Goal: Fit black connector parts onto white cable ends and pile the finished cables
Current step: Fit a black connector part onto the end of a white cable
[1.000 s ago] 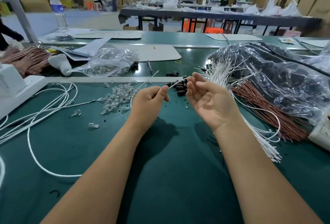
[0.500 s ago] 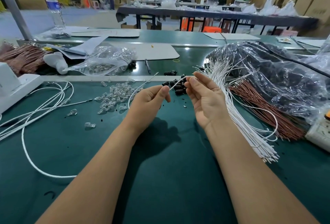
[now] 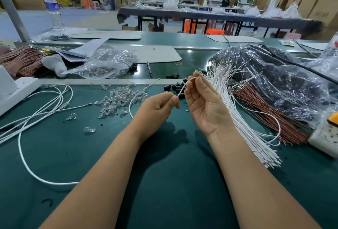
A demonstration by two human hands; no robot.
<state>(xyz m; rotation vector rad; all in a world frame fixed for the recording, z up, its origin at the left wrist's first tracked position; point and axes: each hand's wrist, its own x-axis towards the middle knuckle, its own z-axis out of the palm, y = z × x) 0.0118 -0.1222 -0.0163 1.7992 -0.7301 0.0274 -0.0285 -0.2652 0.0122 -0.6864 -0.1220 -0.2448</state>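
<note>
**A:** Since a moment ago your right hand [image 3: 204,104] has come up and drawn the white cable [image 3: 182,87] into a taller arc between your two hands; before, the cable lay flatter and lower over the black parts [image 3: 176,88].

**B:** So what are you holding right now?

**A:** Your left hand [image 3: 157,107] pinches the cable between thumb and forefinger, just behind the short stretch that rises to the right. Your right hand has its fingers curled round the top of the arc, palm facing you. I cannot tell whether a black part already sits between those fingertips; they hide the cable's end.

**B:** And the rest of the cable?

**A:** It trails from your left hand down and away to the left over the green mat [image 3: 164,183], towards the scatter of clear bits [image 3: 118,100]. The bundle of bare white cables [image 3: 237,115] lies just right of your right hand, next to the brown wires [image 3: 265,111].

**B:** How do you do this step well?

**A:** Keep your left pinch close to the tip, I'd say, so the short free end stays stiff and doesn't buckle when you push. Line the black part's opening up with the cable before pressing, and push straight along it, not at an angle. The black parts lie just beyond your hands, so a short reach fetches one. Then lay the finished cable with the white ones at your left [image 3: 36,113], apart from the bare bundle
</note>
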